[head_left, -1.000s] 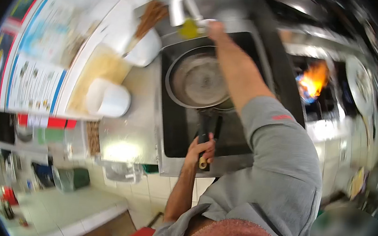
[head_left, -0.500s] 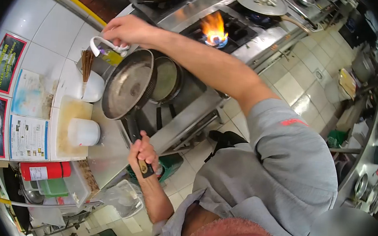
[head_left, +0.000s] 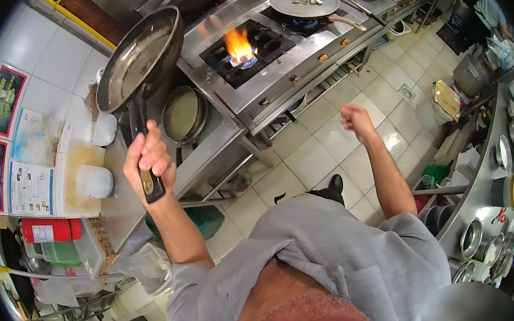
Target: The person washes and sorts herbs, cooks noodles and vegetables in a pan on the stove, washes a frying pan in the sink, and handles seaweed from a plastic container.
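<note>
My left hand is closed round the black handle of a dark frying pan. The pan is raised and tilted, with its worn inner face towards me. Behind it stands another frying pan on the steel counter. To the left of the burner flame, the held pan hangs over the counter and wall side. Out over the tiled floor, my right hand is curled into a loose fist, with nothing visible in it.
A lidded pan with pale pieces on top sits on the farther burner. White tubs stand by the tiled wall, above a red cylinder. Metal bowls line the right-hand counter. Another person is at the far right.
My left hand has lifted the frying pan up off the counter side and tilted it. My right hand has left the white-handled container of yellow liquid and swung right, over the floor.
</note>
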Demonstrator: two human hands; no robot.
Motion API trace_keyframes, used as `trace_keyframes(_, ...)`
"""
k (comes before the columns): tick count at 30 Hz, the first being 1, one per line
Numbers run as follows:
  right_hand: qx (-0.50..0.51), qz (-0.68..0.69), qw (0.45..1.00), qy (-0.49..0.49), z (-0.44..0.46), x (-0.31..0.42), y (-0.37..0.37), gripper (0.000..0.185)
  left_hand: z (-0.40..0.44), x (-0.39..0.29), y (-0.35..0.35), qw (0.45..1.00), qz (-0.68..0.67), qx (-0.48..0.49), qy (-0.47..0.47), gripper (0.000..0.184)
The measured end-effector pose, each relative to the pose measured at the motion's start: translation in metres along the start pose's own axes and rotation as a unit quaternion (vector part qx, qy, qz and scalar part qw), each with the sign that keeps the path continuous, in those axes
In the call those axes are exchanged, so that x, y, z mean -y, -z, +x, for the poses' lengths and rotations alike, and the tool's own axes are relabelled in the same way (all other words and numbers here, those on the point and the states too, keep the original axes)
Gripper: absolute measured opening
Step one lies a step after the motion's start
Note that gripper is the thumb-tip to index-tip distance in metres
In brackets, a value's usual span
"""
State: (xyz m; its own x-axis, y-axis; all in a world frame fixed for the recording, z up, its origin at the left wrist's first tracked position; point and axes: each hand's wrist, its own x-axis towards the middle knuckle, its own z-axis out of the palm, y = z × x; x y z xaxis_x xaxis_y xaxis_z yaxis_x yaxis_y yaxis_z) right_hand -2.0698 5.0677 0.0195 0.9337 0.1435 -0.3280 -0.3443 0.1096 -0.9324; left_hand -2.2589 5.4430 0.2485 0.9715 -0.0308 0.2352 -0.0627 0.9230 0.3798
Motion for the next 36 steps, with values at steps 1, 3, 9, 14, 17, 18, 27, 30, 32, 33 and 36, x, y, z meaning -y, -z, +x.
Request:
trace_keyframes(1,-0.036,0.012,0.998,-0.040,-0.001,-0.017,0.030,0.008,0.014,0.013,-0.003,0.999,0.005,0.034,0.024,0.031)
trace_keyframes(3,-0.062,0.005,0.995,-0.081,-0.001,-0.055,0.090,0.006,0.041,0.040,-0.008,1.000,0.004,0.007,0.005,0.031)
trace_keyframes(9,-0.109,-0.045,0.974,-0.193,-0.015,-0.080,0.220,0.019,0.126,0.129,-0.001,0.999,0.042,-0.002,0.000,0.023)
trace_keyframes(14,-0.160,-0.015,0.971,-0.174,0.015,-0.050,0.290,0.022,0.177,0.190,0.049,0.998,0.021,-0.050,0.011,0.018)
trace_keyframes(17,-0.183,-0.005,0.972,-0.148,0.051,-0.034,0.305,0.021,0.203,0.219,0.079,0.994,0.079,-0.080,0.002,0.021)
trace_keyframes(18,-0.176,-0.006,0.974,-0.141,0.064,-0.029,0.304,0.021,0.212,0.226,0.091,0.993,0.081,-0.089,0.005,0.021)
trace_keyframes(27,-0.125,-0.114,0.984,-0.048,0.193,0.025,0.272,0.019,0.263,0.256,0.190,0.969,0.195,-0.154,0.015,0.018)
trace_keyframes(30,-0.145,-0.247,0.953,0.102,0.255,0.060,0.283,0.022,0.279,0.259,0.213,0.968,0.172,-0.181,-0.001,0.018)
trace_keyframes(32,-0.162,-0.341,0.906,0.190,0.298,0.099,0.285,0.024,0.287,0.263,0.228,0.964,0.178,-0.196,-0.015,0.018)
trace_keyframes(33,-0.173,-0.381,0.882,0.218,0.315,0.124,0.282,0.025,0.293,0.266,0.235,0.960,0.187,-0.209,-0.021,0.017)
trace_keyframes(36,-0.197,-0.445,0.812,0.321,0.385,0.166,0.290,0.029,0.301,0.282,0.244,0.934,0.258,-0.245,-0.012,0.022)
